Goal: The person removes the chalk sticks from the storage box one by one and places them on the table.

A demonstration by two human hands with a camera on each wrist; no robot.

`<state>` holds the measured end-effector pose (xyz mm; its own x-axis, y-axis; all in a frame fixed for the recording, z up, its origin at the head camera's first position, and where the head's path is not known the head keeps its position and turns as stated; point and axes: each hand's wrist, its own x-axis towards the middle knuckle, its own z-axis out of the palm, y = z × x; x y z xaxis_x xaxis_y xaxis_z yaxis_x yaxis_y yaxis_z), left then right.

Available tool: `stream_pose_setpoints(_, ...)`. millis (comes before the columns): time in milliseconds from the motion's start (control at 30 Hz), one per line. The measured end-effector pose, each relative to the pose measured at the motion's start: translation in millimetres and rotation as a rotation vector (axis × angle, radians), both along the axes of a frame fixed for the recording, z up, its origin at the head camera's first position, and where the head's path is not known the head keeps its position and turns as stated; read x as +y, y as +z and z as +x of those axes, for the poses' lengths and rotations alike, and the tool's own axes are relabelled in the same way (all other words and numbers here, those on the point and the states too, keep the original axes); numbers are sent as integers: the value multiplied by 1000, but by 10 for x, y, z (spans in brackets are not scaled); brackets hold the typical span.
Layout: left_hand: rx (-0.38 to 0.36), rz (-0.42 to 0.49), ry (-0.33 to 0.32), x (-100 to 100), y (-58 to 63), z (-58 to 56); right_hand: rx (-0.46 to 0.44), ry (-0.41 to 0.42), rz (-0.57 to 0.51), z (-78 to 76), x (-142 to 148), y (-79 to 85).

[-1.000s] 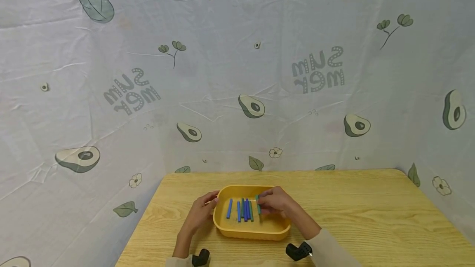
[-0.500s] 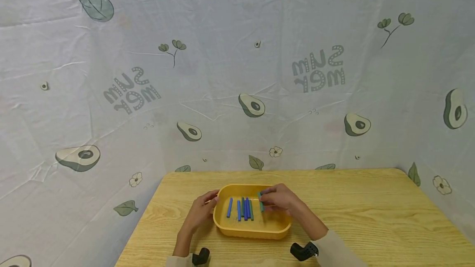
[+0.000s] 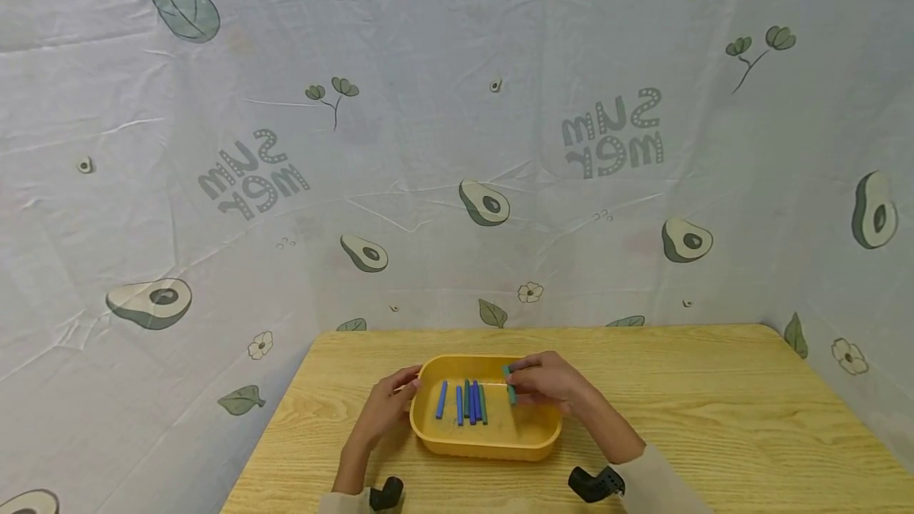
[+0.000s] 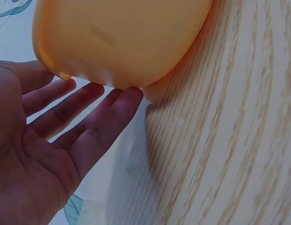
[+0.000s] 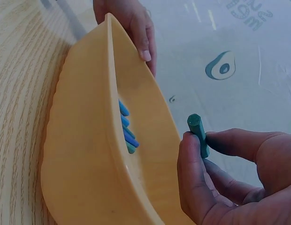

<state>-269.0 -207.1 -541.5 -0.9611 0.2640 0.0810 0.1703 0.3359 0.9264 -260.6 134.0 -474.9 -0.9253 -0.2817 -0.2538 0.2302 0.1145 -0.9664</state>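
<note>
A yellow plastic tray (image 3: 493, 449) sits on the wooden table. My left hand (image 3: 385, 411) holds its left end, the thumb at the rim and the fingers (image 4: 108, 124) against the outer wall. Over the tray's right part, my right hand (image 3: 550, 383) pinches a green crayon (image 5: 197, 131) between thumb and fingertips. In the right wrist view that crayon is tilted, raised clear of the tray floor. Several blue and green crayons (image 3: 459, 405) lie roughly side by side in the tray's left and middle. Dark smudges mark the right fingertips.
The wooden table (image 3: 678, 411) stretches out to the right of the tray. Behind it hangs a pale sheet (image 3: 428, 141) printed with avocados and leaves. Black wrist cameras (image 3: 597, 485) sit on both cuffs.
My right hand has moved a little right and away from the other crayons, carrying the green crayon with it. My left hand and the tray have stayed in place.
</note>
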Motion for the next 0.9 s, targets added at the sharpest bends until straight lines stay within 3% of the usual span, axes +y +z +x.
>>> stream_pose_setpoints(300,-2,-7,8,1,-23,-30,-4,-13,1,8,119,17)
stream_pose_setpoints(900,20,-15,0,-14,-27,-43,45,64,-77,131,442,85)
